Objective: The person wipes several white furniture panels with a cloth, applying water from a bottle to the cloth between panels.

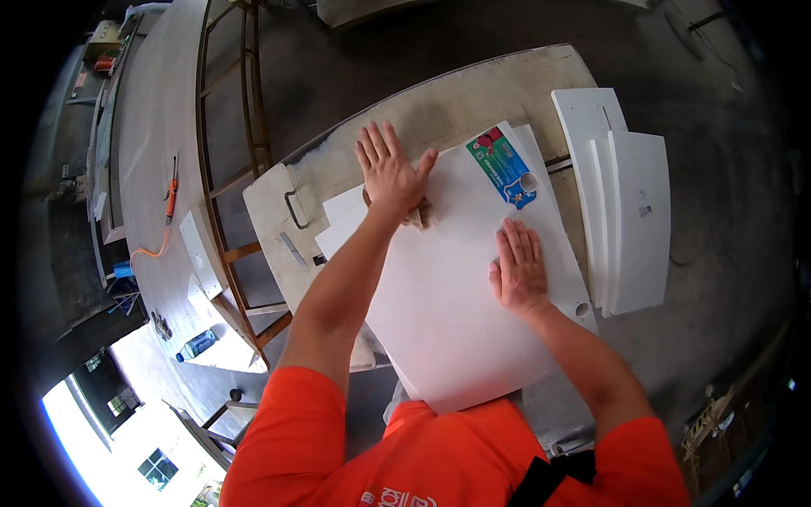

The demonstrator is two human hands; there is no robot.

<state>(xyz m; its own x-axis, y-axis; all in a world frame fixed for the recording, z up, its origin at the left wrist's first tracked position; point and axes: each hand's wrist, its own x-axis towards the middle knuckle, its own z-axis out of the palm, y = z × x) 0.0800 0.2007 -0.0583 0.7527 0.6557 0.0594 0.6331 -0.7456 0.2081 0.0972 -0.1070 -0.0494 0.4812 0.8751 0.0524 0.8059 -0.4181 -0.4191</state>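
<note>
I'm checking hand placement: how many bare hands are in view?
2: the left hand over crumpled brown material, the right hand flat on the white panel, near the colourful leaflet.

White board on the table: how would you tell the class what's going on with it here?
A person in an orange shirt has both bare hands at a white board lying on a table. The left hand is palm down near the far edge, fingers straight, partly covering a brown wad, cloth or paper. The right hand rests flat on the board, just below a colourful label. More boards sit to the right.
</note>
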